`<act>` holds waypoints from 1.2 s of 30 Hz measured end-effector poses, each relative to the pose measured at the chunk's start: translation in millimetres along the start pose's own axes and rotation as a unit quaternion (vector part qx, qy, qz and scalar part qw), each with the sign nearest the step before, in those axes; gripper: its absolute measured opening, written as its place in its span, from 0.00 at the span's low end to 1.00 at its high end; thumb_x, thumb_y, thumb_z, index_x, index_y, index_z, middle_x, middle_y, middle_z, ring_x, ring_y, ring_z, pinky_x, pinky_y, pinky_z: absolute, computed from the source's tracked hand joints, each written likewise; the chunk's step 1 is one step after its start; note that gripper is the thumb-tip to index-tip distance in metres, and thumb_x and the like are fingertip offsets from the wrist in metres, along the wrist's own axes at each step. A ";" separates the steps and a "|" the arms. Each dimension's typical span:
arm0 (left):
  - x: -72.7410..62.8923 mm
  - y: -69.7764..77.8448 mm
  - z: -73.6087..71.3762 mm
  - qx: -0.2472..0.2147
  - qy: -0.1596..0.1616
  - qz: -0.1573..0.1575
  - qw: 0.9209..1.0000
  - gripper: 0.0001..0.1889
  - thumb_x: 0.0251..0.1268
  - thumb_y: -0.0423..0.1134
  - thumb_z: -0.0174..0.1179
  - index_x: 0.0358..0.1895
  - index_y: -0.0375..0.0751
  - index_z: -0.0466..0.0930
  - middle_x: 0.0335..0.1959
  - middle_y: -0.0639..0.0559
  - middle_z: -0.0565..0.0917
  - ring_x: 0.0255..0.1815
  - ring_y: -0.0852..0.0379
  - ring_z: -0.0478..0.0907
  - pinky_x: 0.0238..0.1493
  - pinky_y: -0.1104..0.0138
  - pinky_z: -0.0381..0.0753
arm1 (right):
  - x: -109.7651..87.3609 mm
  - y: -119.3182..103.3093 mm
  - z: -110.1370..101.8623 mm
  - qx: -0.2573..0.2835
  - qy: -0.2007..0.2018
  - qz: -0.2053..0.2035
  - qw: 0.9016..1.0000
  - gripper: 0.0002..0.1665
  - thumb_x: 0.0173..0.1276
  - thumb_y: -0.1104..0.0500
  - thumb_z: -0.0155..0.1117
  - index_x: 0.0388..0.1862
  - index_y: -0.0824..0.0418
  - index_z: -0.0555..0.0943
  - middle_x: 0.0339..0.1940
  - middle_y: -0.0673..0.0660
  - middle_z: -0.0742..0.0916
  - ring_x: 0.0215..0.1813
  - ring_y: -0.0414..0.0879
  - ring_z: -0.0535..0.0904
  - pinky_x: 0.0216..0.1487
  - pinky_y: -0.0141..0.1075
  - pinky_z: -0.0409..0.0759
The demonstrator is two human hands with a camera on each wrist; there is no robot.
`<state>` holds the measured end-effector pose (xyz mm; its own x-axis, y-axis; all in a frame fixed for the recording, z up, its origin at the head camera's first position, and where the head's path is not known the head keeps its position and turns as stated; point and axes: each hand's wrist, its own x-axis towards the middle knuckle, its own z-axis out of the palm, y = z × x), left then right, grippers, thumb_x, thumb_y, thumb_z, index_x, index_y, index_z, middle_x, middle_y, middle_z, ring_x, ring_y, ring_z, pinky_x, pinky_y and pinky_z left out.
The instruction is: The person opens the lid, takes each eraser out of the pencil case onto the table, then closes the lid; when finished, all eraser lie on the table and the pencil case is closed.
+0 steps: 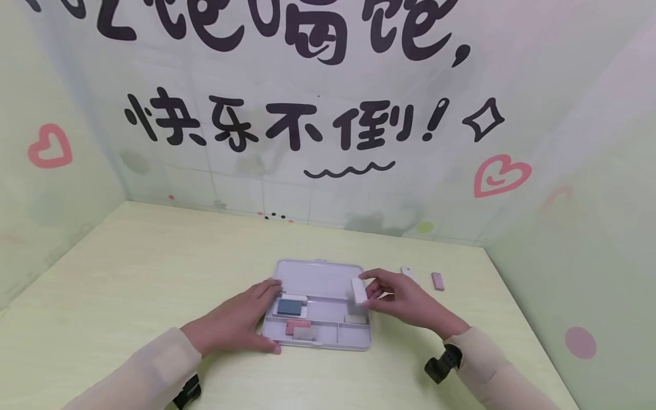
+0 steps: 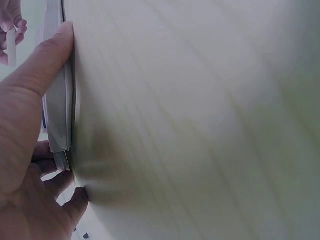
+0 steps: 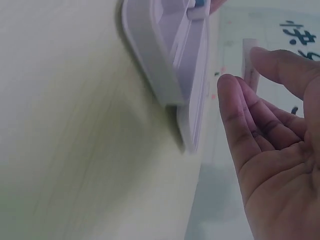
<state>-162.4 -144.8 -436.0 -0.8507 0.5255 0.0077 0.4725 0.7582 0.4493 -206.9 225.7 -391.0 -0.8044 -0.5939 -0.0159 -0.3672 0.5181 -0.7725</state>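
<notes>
A small white eraser (image 1: 359, 291) is held above the right end of an open lilac case (image 1: 320, 274), which lies flat on the pale tabletop (image 1: 128, 273). The eraser is judged light, stiff and slightly grippy, so a pinch across its 2 broad faces, as is made now, should hold it; it is not thought fragile. The right hand (image 1: 405, 300) is closed on the eraser between thumb and fingertips, the other fingers nearly straight, as the right wrist view shows. The left hand (image 1: 237, 322) is laid against the left side of the case, its thumb (image 2: 47, 65) pressed flat along the rim and the fingers curled loosely at the near corner; nothing is lifted by it. Inside the case, a dark blue block (image 1: 290, 307), a pink eraser (image 1: 297, 325) and a grey piece (image 1: 306, 333) are seen. 2 more small pieces, 1 white (image 1: 408, 273) and 1 pink (image 1: 438, 281), lie to the right.
</notes>
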 end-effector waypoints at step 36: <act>0.3 3.7 -3.3 -0.018 -0.013 -0.012 1.000 0.63 0.47 0.66 0.79 0.80 0.32 0.58 0.82 0.37 0.62 0.81 0.35 0.65 0.79 0.43 0.69 | -114.0 133.3 -128.2 -0.077 0.109 0.184 0.974 0.36 0.75 0.58 0.68 0.74 0.74 0.69 0.46 0.55 0.88 0.42 0.25 0.80 0.42 0.26 0.82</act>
<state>-161.6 -143.1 -431.4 -0.8559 0.5165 -0.0261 0.4422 0.7572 0.4807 -224.0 441.4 -410.8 -0.9684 -0.2150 -0.1263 -0.0876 0.7675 -0.6350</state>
